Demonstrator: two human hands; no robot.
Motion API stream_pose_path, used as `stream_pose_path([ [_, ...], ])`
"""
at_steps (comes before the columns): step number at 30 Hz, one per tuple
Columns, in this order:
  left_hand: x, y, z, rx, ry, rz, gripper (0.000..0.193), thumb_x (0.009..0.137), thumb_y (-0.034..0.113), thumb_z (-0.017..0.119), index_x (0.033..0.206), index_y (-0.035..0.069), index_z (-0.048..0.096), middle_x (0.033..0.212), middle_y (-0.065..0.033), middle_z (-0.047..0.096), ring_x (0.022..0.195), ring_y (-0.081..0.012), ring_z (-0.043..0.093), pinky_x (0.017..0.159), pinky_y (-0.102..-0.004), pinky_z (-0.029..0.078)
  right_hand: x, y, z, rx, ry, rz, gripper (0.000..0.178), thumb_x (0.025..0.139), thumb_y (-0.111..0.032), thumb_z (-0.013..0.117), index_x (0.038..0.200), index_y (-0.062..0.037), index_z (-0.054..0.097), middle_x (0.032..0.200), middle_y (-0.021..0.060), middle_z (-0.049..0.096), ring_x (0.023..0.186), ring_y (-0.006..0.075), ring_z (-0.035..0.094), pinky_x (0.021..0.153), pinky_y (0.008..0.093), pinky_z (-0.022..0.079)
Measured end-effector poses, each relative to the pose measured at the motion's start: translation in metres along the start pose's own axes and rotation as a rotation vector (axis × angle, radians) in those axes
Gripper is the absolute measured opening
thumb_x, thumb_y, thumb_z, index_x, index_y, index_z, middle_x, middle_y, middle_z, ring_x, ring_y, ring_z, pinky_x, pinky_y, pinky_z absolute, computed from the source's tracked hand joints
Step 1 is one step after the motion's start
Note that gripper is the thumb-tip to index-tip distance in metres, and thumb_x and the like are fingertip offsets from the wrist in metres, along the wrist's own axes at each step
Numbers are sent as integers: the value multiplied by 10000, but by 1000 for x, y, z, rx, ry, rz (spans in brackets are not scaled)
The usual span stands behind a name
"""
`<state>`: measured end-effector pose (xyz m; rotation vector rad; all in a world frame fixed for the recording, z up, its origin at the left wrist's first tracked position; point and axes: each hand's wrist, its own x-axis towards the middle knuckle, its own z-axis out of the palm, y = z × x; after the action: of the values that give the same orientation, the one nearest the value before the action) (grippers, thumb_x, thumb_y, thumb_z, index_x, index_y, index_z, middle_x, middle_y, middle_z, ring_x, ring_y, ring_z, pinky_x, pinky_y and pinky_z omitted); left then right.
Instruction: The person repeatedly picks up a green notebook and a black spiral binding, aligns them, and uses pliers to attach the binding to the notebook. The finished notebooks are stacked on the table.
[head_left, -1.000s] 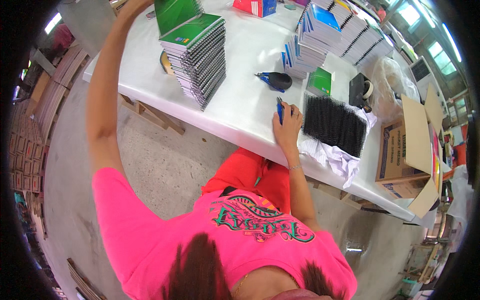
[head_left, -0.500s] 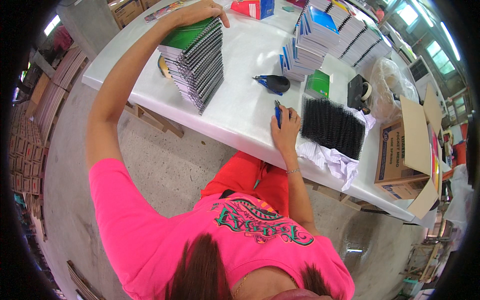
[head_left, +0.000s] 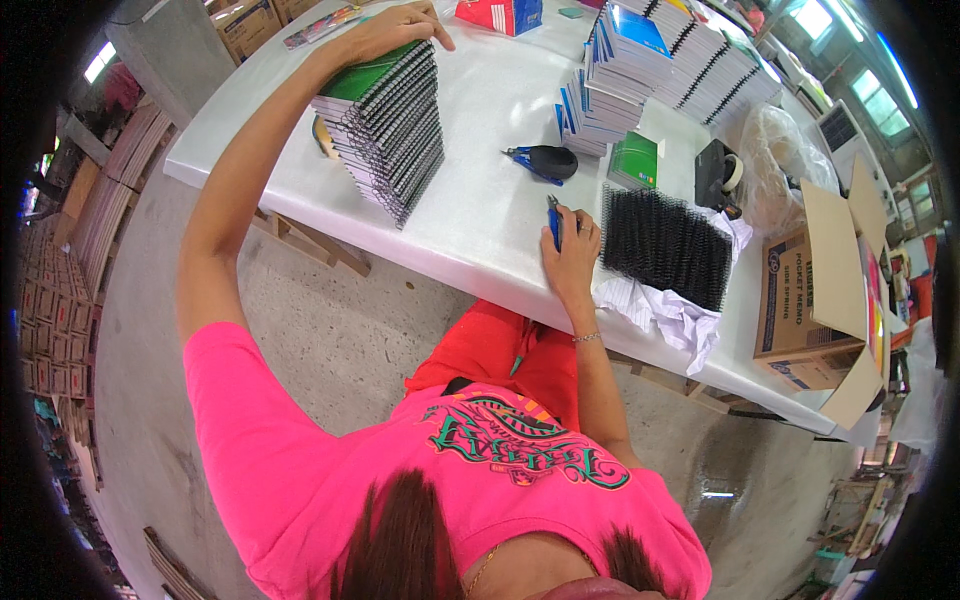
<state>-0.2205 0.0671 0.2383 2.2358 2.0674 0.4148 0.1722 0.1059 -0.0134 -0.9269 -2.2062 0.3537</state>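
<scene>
A tall stack of green-covered spiral notebooks (head_left: 385,135) leans at the left of the table, black coils facing right. My left hand (head_left: 395,32) rests over its top, fingers stretched loosely toward the coil edge. By the front edge, my right hand (head_left: 572,258) is closed around small blue-handled cutting pliers (head_left: 554,222), their jaws pointing away from me. A second pair of pliers (head_left: 543,162), black and blue, lies just beyond. Immediately right of my right hand, a pile of loose black spiral coils (head_left: 665,245) sits on crumpled white paper (head_left: 668,325).
Blue-covered booklets (head_left: 625,85) are stacked at the back right, with a small green notebook pile (head_left: 634,160) before them. A black tape dispenser (head_left: 716,180), a clear plastic bag (head_left: 780,165) and an opened cardboard box (head_left: 805,300) occupy the right side. A red-and-blue packet (head_left: 500,15) lies at the back.
My left hand stays on the notebook stack, shifted very slightly. My right hand keeps hold of the pliers in nearly the same place. The view has moved a little.
</scene>
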Motion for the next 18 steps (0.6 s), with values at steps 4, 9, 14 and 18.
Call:
stream_pose_path([
  [4, -18, 74, -8, 261, 272, -140, 572, 946, 540, 435, 1340, 153, 585, 1412, -197, 477, 1269, -340, 477, 1092, -451, 364, -1, 9, -1, -28, 25, 17, 471, 857, -197, 645, 1297, -78, 529, 1260, 208, 479, 1205, 387, 424, 1043, 516, 318],
  [9, -65, 39, -1, 470, 194, -434, 1036, 721, 887, 462, 1548, 297, 256, 1560, -277, 229, 1420, -459, 283, 1117, -604, 305, -1, 1, 0, -17, 23, -10, 471, 855, -195, 646, 1297, -78, 529, 1257, 205, 478, 1199, 386, 425, 1041, 516, 320],
  [14, -69, 45, 1, 415, 90, -538, 1163, 648, 861, 587, 1559, 251, 198, 1477, -363, 297, 1381, -497, 313, 1039, -666, 334, -1, 5, -2, -16, 21, 11, 470, 855, -195, 648, 1294, -77, 530, 1257, 205, 476, 1200, 388, 422, 1044, 514, 318],
  [18, -71, 49, -6, 211, 13, -568, 1402, 459, 964, 587, 1579, 268, 109, 1517, -416, 117, 1393, -610, 126, 1068, -744, 159, -1, 5, -2, 2, 14, 5, 461, 858, -197, 648, 1288, -76, 534, 1261, 209, 473, 1202, 392, 419, 1046, 517, 314],
])
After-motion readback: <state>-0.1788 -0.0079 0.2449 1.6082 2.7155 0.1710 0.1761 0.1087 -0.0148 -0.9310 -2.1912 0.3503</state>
